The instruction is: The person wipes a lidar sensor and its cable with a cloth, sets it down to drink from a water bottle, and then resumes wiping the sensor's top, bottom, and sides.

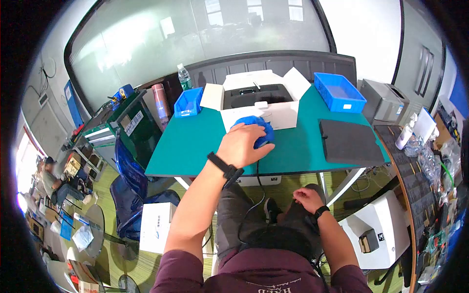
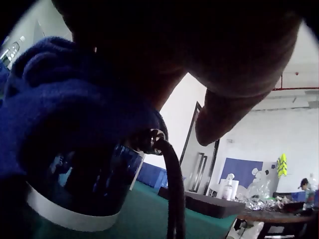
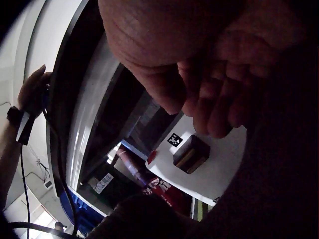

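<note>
My left hand [image 1: 242,144] is on a bundled blue cloth [image 1: 264,131] near the front of the white box, with its fingers curled over it. Up close in the left wrist view, the cloth [image 2: 65,109] covers the top of a dark glossy rounded thing [image 2: 89,184] with a pale lower rim; its kind cannot be told. A black cable [image 2: 173,194] hangs from a metal connector beside the cloth. My right hand [image 1: 309,200] lies over my lap, fingers loosely curled and holding nothing.
On the green table [image 1: 195,151] stand the open white box [image 1: 283,117] with black foam inside, two blue trays [image 1: 188,105] [image 1: 342,105] and a flat black panel [image 1: 351,141]. A bottle [image 1: 184,78] is behind the left tray. A blue chair [image 1: 129,195] stands at left, a cluttered bench [image 1: 405,166] at right.
</note>
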A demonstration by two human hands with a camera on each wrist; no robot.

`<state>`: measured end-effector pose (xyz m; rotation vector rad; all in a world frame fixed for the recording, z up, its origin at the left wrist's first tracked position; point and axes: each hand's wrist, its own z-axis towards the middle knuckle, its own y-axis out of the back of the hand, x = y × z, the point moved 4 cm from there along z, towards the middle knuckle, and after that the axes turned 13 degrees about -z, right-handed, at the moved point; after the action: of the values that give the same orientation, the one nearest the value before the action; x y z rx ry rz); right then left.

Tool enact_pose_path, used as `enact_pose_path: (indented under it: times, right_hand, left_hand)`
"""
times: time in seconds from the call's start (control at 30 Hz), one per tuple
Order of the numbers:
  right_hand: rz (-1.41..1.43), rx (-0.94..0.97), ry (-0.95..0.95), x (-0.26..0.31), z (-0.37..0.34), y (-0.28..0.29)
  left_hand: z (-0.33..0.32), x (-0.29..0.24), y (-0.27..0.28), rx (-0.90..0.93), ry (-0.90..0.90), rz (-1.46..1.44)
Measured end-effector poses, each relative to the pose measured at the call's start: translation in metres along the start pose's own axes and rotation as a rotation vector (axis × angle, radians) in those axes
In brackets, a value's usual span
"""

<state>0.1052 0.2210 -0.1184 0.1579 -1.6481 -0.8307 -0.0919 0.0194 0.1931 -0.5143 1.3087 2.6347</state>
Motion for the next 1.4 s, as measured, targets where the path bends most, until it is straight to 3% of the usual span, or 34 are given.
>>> enact_pose_path:
  times: [0.23,0.53,0.7,0.77,0.9,1.1,1.4]
  right_hand:
    - [0.125,0.01,-0.045,-0.002,-0.002,-0.005]
    - [0.041,-0.001,-0.038,-0.005,0.001,-0.005]
    - [0.023,-0.023,-0.012,-0.005,0.002,-0.002]
    - [0.06,-0.025,0.007,-0.006,0.001,-0.002]
    - [0.091,-0.025,0.028,-0.01,0.002,-0.006]
    - [0.125,-0.026,0.024,-0.005,0.001,-0.006]
    - [0.104,-0.015,-0.011,-0.002,0.001,-0.003]
  left_hand:
    - [-0.027,-0.002,0.016,-0.058,-0.027,0.137]
    - [0.001,0.002,0.004,-0.076,0.029,0.234]
    - [0.012,0.005,-0.006,0.011,0.101,0.188]
    - [0.006,0.004,-0.005,-0.048,-0.033,0.181]
    - [-0.01,0.001,0.005,-0.038,-0.051,0.202]
    - [-0.022,0.005,0.013,-0.006,0.118,0.152]
    - [-0.012,0.01,0.0,-0.04,0.016,0.163]
